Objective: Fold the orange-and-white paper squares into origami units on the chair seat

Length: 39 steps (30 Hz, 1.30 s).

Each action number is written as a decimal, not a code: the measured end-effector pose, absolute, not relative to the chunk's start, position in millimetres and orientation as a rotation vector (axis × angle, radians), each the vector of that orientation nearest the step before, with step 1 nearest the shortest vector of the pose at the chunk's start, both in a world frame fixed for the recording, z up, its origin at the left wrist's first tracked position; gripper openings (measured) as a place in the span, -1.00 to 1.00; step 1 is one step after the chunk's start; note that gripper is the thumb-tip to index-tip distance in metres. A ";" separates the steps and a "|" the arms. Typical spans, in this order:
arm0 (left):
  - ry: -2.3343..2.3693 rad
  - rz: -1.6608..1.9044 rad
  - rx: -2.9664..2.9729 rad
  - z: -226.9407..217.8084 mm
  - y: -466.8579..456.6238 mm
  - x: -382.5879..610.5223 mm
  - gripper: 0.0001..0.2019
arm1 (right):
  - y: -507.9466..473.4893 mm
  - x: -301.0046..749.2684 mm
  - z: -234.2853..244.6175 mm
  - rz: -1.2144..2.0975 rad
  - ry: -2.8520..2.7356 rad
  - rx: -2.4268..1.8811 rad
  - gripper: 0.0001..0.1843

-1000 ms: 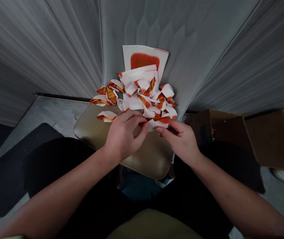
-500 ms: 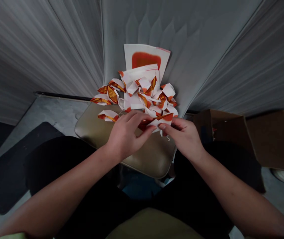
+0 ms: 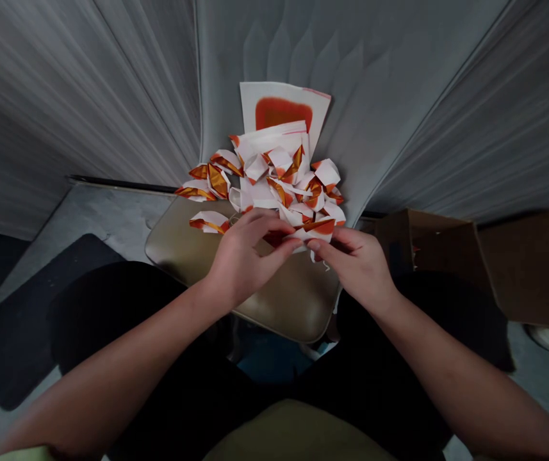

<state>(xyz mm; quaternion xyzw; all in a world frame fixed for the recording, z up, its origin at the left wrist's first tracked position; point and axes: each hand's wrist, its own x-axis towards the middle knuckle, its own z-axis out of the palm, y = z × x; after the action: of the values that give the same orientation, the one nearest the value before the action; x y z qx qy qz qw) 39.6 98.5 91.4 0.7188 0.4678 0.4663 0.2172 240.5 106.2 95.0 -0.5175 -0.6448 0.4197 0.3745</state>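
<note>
Our left hand (image 3: 252, 259) and our right hand (image 3: 358, 267) meet at about 12 o'clock, closed on a folded paper piece (image 3: 316, 232), a crisp white strip with a glossy orange-gold edge. Our right thumb and forefinger pinch it firmly near its right end. Our left fingers (image 3: 274, 225) curve over its left end, where they hide most of the paper, so we cannot make out exactly how that hand's fingertips bear on it. A thin paper curl (image 3: 313, 256) hangs just below the piece, beside our right fingertips.

Just beyond our hands, at 12 o'clock, lies a loose heap of folded paper pieces (image 3: 274, 179), all sharp creases and angular points, white with metallic orange and gold faces. Behind it, partly covered, a flat paper sheet (image 3: 281, 96) shows a soft-edged orange patch. The heap rests on a smooth, rounded tan vinyl seat pad (image 3: 293, 310) and against pleated grey fabric (image 3: 375, 109), which fans out across the top of the view.

At 3 o'clock, a brown cardboard box (image 3: 440, 253) runs off the frame's right edge. At 9 o'clock lies a dark mat (image 3: 38, 307), its edge lost in shadow. Our dark trousers (image 3: 111, 320) fill the lower view, and olive cloth (image 3: 298, 435) is cut off at 6 o'clock.
</note>
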 end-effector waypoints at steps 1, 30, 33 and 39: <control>1.297 1.280 1.973 91.7 98.7 39.7 -0.90 | 106.2 240.4 94.8 1.066 -1.660 -1.313 -0.68; 1.225 1.050 1.365 97.2 101.1 48.6 -0.74 | 106.6 234.2 80.0 1.256 -1.232 -1.146 -0.85; 1.341 1.021 1.489 101.4 99.5 46.5 -0.77 | 103.9 231.7 80.9 1.270 -1.236 -1.149 -0.82; 1.428 1.179 1.869 100.3 95.3 43.9 -0.83 | 104.1 225.1 84.2 1.234 -1.299 -1.166 -0.79</control>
<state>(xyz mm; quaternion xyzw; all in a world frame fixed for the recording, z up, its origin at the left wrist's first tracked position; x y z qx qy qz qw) 43.9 95.3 100.3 0.6873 0.5251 0.4337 0.2523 225.1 104.1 84.2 -0.4783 -0.5327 0.5059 0.4812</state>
